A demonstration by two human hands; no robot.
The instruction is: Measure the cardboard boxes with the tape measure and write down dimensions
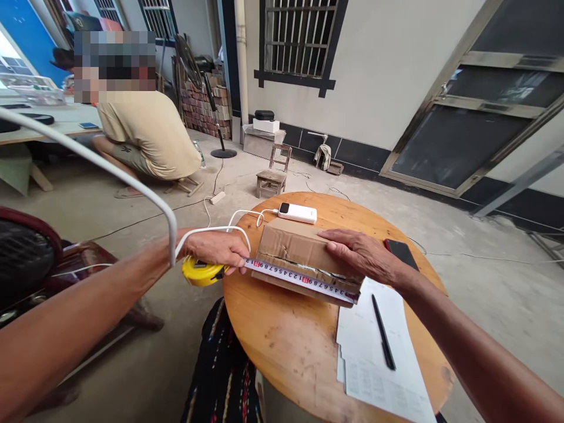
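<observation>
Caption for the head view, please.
Left hand holds a tape measure along a cardboard box; right hand rests on it.

Bare forearms (pixel 467 329), black lower garment (pixel 220 376), multicoloured patterned stripes

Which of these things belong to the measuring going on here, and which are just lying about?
In use:
- yellow tape measure, in the left hand, pulled out along the box
- cardboard box, under the right hand
- perhaps pen and papers, for notes

Lying about:
- white device with cable
- dark phone
- small wooden chair
</observation>
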